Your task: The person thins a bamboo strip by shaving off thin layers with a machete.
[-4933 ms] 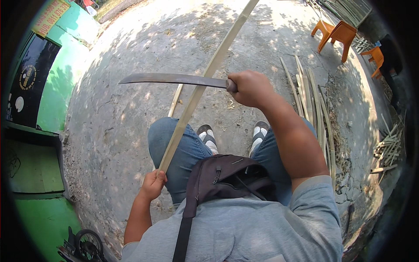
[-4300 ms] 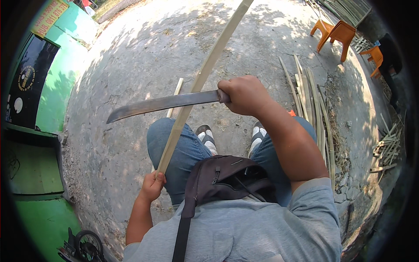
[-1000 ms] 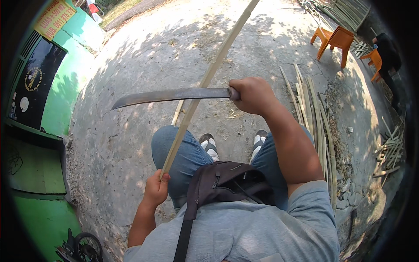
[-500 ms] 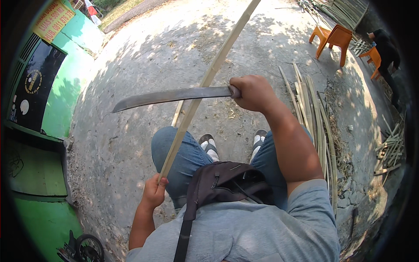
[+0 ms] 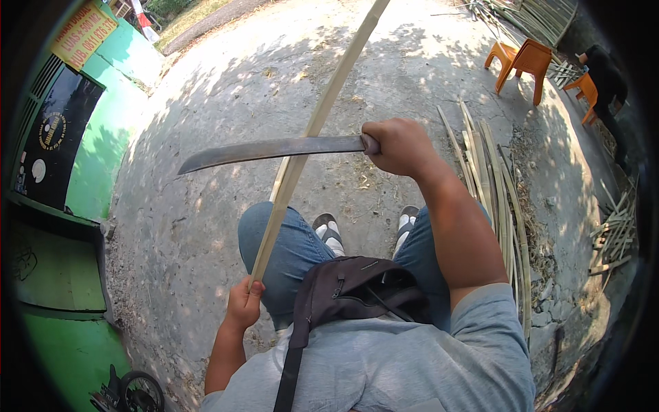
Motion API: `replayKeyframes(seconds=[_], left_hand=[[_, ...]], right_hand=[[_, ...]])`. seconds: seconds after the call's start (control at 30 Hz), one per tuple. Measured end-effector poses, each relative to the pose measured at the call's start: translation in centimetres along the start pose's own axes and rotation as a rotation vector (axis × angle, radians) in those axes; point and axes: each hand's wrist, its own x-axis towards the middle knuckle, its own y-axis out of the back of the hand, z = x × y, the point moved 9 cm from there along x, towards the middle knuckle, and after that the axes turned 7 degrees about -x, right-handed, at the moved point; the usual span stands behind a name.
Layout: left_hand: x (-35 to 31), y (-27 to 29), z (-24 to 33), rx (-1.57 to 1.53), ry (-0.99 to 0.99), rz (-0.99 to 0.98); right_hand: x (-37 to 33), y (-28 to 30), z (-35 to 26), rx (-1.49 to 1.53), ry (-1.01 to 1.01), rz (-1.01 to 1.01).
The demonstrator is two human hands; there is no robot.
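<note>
My right hand [image 5: 401, 146] is closed round the handle of a machete [image 5: 274, 149], whose long, slightly curved blade points left. The blade lies across a long pale bamboo strip [image 5: 336, 82] and appears to touch it. Near my left knee, my left hand [image 5: 245, 302] grips the strip's lower end, thumb along it. From there the strip slants up and away to the right, past the top of the view. Another short pale piece [image 5: 279, 180] shows behind the strip, just below the blade; its lower part is hidden.
Split bamboo strips [image 5: 498, 185] lie in a bundle by my right leg. A pile of short pieces [image 5: 614, 237] sits farther right. Orange plastic chairs [image 5: 532, 65] and a person in dark clothes [image 5: 604, 89] are at the far right. A green wall [image 5: 103, 151] runs along the left.
The upper part of the bamboo strip has swung slightly left. The machete and both hands stay almost where they were.
</note>
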Motion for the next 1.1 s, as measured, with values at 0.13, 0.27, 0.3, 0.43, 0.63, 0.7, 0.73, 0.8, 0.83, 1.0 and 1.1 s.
replayKeyframes(seconds=[0.13,0.27,0.3,0.43,0.63,0.7,0.73,0.8,0.83,1.0,1.1], left_hand=[[-0.1,0.8,0.1,0.149,-0.044,0.062],[-0.1,1.6,-1.9,0.045,0.046,0.015],[0.1,1.8,-2.5,-0.061,0.112,-0.016],[0.9,4.4,-3.5,-0.331,0.203,-0.039],[1.4,14.7,-8.5,-0.007,0.126,0.366],[0.3,16.6,-9.1,0.427,0.087,0.505],[-0.1,16.4,-10.0,0.422,0.084,0.496],[-2.9,16.9,-13.7,0.589,0.193,0.582],[-4.2,16.5,-15.2,0.584,0.195,0.583],[-11.5,15.4,-22.4,0.681,0.508,0.556],[-15.0,15.0,-24.1,0.694,0.436,0.588]], right_hand=[[-0.3,-0.3,6.1,0.027,-0.329,-0.036],[-1.0,-0.3,8.7,0.025,-0.476,-0.039],[-1.2,-0.2,9.1,-0.013,-0.511,-0.071],[-2.0,0.6,11.3,0.140,-0.615,0.045],[-2.8,0.3,14.3,0.308,-0.758,0.185],[-3.5,0.3,15.4,0.315,-0.801,0.234],[-3.9,0.3,16.0,0.359,-0.815,0.295],[-3.8,0.1,16.1,0.411,-0.815,0.348],[-3.9,0.2,16.0,0.435,-0.819,0.380],[-4.0,-0.5,16.3,0.558,-0.844,0.424],[-4.1,-0.9,16.2,0.620,-0.883,0.415]])
